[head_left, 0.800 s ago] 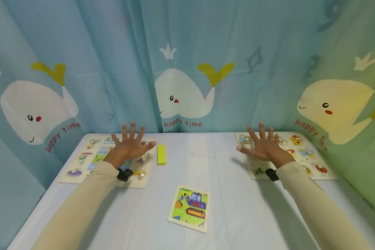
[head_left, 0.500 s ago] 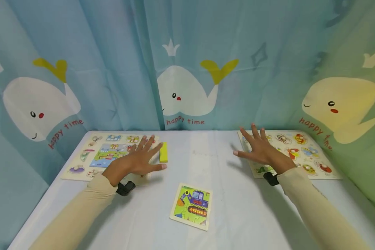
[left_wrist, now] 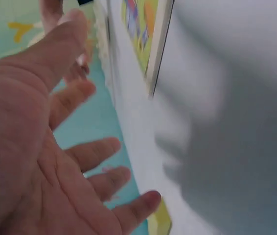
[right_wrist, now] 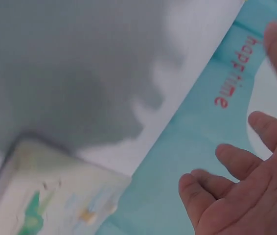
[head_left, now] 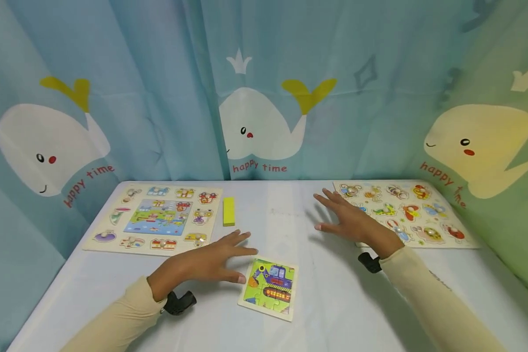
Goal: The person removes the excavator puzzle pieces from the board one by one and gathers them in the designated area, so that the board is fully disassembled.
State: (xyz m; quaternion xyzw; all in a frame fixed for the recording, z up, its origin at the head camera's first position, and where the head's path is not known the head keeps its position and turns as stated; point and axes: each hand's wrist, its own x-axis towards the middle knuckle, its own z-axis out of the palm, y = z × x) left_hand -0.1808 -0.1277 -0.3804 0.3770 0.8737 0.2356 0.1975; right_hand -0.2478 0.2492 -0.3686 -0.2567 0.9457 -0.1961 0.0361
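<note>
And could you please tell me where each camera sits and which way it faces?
Head: on the person's head, facing forward and down over the table to the curtain; left hand, right hand and sleeves show.
Left wrist: on that wrist, tilted sideways, facing across the table; left hand near, seemingly the right hand beyond.
Right wrist: on that wrist, also tilted, facing table and curtain; right hand and a corner of the insect board show.
Shared: head and left wrist views show the excavator puzzle.

A blue curtain [head_left: 167, 112] printed with white whales [head_left: 259, 127] hangs behind the pale table [head_left: 286, 220]; right of the table, it looks yellowish-green.
</note>
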